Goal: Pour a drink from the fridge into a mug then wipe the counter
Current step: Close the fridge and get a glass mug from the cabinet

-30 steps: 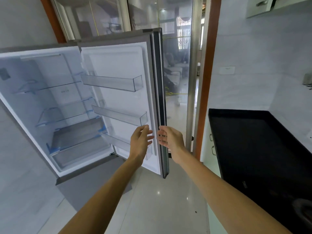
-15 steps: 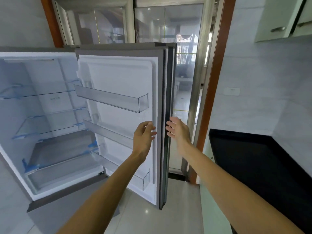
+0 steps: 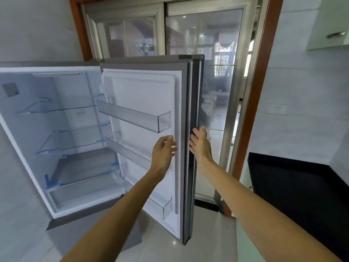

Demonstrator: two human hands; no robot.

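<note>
The fridge (image 3: 56, 193) is set at the left, against the wall, and its door (image 3: 143, 87) stands open to the right of the compartment. Shelves (image 3: 62, 109) are stacked one above another inside the compartment, and three bins (image 3: 136, 118) are mounted one below another on the door's inner face. The left hand (image 3: 163, 154) is held before that inner face, near the door's free edge. The right hand (image 3: 201, 146) is held just past the same edge, on its outer side. A sliding glass door (image 3: 213, 44) is seen behind the fridge door. The counter (image 3: 302, 195) is placed at the right, well apart from the fridge, with a wall cabinet (image 3: 328, 21) above it and a socket (image 3: 277, 108) on the wall between them.
</note>
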